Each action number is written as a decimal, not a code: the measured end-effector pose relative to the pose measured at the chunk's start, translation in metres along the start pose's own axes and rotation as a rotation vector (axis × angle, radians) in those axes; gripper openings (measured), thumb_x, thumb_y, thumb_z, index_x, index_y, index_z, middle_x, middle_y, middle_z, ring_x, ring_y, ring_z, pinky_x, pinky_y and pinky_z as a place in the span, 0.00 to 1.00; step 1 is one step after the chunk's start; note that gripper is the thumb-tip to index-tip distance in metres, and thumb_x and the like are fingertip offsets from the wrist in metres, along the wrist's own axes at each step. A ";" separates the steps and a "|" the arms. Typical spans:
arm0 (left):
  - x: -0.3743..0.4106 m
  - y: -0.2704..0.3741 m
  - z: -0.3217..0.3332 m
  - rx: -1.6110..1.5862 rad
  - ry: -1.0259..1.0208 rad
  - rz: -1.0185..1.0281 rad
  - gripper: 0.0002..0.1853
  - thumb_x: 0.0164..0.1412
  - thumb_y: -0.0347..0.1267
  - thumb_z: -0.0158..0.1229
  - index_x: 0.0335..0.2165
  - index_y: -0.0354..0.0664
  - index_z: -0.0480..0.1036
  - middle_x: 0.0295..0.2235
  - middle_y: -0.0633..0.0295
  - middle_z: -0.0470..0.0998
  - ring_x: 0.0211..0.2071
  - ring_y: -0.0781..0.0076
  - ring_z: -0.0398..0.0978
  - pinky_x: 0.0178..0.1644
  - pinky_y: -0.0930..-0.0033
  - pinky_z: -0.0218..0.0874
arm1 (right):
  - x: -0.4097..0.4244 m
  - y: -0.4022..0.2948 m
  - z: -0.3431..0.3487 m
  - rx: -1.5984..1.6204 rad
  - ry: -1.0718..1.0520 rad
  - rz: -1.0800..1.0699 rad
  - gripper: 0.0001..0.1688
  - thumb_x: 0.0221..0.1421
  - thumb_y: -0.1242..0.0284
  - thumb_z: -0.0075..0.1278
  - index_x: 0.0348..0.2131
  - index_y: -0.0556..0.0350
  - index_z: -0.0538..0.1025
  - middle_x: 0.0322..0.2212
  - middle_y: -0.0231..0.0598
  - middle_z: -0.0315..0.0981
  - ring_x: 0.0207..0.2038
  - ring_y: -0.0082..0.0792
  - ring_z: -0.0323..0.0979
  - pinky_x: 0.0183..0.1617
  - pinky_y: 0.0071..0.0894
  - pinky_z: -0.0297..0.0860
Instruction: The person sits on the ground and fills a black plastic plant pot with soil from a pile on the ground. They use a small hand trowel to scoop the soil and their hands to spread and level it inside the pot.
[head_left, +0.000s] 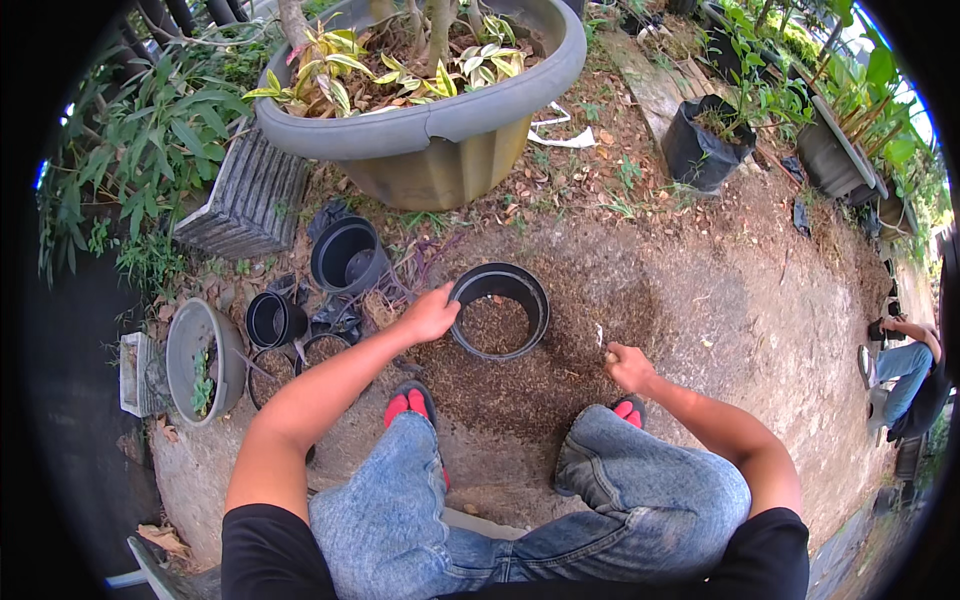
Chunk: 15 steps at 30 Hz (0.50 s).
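My left hand (433, 313) grips the left rim of a round black plastic pot (541, 300), which stands upright on the ground. Brown, crumbly potting mix (491, 328) lies inside it. More loose mix (487, 397) is spread on the ground around the pot. To the right, my right hand (630, 367) is closed around the pale handle of a small hand tool (611, 358). A whitish part (599, 335) shows just beyond the fingers, over the dark mix; the tool's exact kind cannot be made out.
An empty black pot (349, 255), a smaller black pot (276, 319) and a grey planter (225, 360) stand at left. A large planter (435, 176) with a cracked rim is ahead. A black grow bag (705, 150) stands ahead right. Another person (911, 375) sits far right.
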<state>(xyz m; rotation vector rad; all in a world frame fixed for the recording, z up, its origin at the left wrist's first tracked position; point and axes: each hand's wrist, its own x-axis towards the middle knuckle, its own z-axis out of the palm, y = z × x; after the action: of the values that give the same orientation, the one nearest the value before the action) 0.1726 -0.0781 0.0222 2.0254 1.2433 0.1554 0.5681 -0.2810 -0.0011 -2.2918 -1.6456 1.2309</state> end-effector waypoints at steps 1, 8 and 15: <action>0.000 0.002 0.000 0.001 -0.007 -0.005 0.32 0.63 0.37 0.49 0.58 0.22 0.62 0.43 0.30 0.77 0.50 0.39 0.76 0.55 0.53 0.65 | 0.000 -0.001 -0.004 -0.006 0.012 -0.017 0.19 0.50 0.66 0.49 0.42 0.55 0.74 0.38 0.61 0.77 0.46 0.64 0.73 0.50 0.56 0.68; -0.002 0.006 -0.003 -0.014 -0.011 0.025 0.31 0.63 0.37 0.48 0.57 0.22 0.63 0.44 0.29 0.76 0.50 0.38 0.75 0.56 0.51 0.64 | 0.007 -0.018 -0.029 0.000 0.082 -0.076 0.17 0.49 0.67 0.50 0.39 0.56 0.74 0.35 0.62 0.77 0.44 0.65 0.74 0.48 0.56 0.68; -0.003 0.017 -0.006 -0.010 -0.041 -0.003 0.32 0.64 0.39 0.48 0.58 0.23 0.63 0.48 0.28 0.74 0.53 0.37 0.73 0.59 0.52 0.62 | 0.018 -0.039 -0.073 0.148 0.190 -0.133 0.14 0.48 0.70 0.50 0.36 0.58 0.72 0.31 0.59 0.76 0.38 0.65 0.74 0.43 0.54 0.68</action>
<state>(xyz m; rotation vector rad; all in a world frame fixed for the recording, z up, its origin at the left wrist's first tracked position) 0.1808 -0.0818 0.0378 2.0086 1.2178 0.1183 0.5859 -0.2218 0.0571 -2.1020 -1.5572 1.0342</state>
